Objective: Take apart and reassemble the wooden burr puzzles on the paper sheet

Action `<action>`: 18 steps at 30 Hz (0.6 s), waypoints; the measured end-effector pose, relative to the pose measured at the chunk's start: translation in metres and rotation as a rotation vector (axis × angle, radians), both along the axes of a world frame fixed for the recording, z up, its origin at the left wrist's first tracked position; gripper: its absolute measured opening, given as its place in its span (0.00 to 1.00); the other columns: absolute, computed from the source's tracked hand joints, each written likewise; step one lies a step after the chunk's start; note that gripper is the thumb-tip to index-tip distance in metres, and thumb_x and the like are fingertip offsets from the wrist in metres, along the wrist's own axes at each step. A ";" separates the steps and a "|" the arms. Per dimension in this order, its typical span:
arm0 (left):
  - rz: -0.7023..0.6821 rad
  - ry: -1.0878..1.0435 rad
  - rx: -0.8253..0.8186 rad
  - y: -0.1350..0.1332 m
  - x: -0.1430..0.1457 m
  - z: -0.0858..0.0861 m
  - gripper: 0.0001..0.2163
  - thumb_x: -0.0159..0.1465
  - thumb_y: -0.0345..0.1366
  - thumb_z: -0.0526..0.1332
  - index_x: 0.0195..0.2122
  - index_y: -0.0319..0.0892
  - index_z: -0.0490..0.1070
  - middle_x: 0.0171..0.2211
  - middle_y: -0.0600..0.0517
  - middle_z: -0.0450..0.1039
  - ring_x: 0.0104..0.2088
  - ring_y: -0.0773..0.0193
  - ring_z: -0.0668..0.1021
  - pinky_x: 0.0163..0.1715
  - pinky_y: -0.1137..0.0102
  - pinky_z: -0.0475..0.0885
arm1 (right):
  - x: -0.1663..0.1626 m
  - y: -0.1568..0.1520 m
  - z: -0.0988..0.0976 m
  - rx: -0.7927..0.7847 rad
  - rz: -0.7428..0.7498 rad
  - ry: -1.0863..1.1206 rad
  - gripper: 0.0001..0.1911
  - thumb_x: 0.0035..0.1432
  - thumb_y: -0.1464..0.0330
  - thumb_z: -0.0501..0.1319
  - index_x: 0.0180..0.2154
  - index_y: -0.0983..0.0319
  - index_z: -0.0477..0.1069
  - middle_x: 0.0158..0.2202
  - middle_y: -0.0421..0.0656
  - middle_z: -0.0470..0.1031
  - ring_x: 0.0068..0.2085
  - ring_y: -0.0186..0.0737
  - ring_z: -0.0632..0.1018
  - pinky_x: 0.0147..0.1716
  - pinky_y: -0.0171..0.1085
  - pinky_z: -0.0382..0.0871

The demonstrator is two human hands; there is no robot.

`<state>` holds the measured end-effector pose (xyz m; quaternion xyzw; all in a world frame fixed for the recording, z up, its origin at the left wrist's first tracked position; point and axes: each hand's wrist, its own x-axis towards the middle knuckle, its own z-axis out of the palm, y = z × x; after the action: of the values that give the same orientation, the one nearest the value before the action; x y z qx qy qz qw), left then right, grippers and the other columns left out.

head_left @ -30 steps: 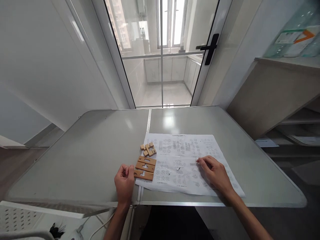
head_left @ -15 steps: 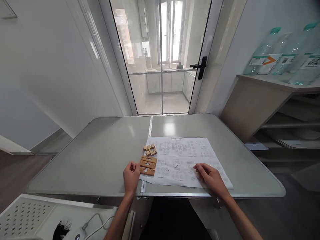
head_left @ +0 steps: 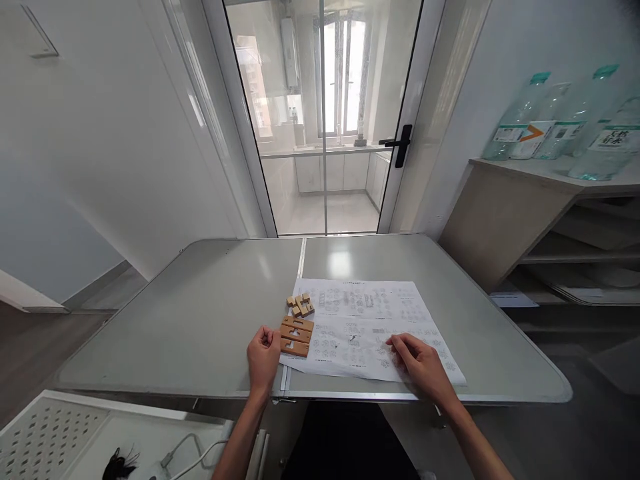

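A printed sheet of diagrams [head_left: 370,320] lies on the grey table [head_left: 200,320]. On its left edge sit three flat notched wooden pieces [head_left: 296,336] in a row, and beyond them a cluster of small wooden blocks [head_left: 301,305]. My left hand [head_left: 263,357] rests on the table just left of the flat pieces, its fingers curled into a loose fist; whether it holds anything is hidden. My right hand [head_left: 419,363] lies on the sheet's lower right part, fingers bent and fingertips touching the paper.
A glass door [head_left: 325,120] with a black handle stands behind the table. To the right, a wooden shelf unit [head_left: 545,220] carries several water bottles [head_left: 560,127]. At lower left is a white perforated surface [head_left: 50,433] with a cable.
The view has pulled back and tilted up, so table and hands look smaller. Both hands stay in about the same place by the wooden pieces and on the sheet.
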<state>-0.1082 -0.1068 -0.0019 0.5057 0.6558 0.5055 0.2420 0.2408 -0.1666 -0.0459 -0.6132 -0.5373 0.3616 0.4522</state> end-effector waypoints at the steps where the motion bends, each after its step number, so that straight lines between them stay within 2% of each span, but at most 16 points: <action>1: 0.001 0.001 0.000 0.000 0.000 0.000 0.17 0.62 0.45 0.60 0.24 0.47 0.52 0.24 0.60 0.51 0.27 0.67 0.59 0.29 0.73 0.58 | 0.000 0.000 0.000 -0.001 -0.002 0.001 0.30 0.68 0.41 0.58 0.39 0.60 0.81 0.28 0.42 0.76 0.28 0.42 0.74 0.31 0.38 0.67; 18: 0.001 -0.004 0.024 0.002 -0.001 -0.005 0.17 0.61 0.45 0.60 0.23 0.47 0.53 0.24 0.60 0.51 0.27 0.66 0.59 0.29 0.72 0.58 | -0.002 -0.001 0.004 0.003 -0.019 0.011 0.29 0.68 0.42 0.58 0.38 0.59 0.81 0.29 0.42 0.76 0.28 0.42 0.75 0.31 0.39 0.68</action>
<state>-0.1096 -0.1044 -0.0065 0.5071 0.6495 0.5146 0.2371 0.2393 -0.1678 -0.0416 -0.6155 -0.5295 0.3599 0.4596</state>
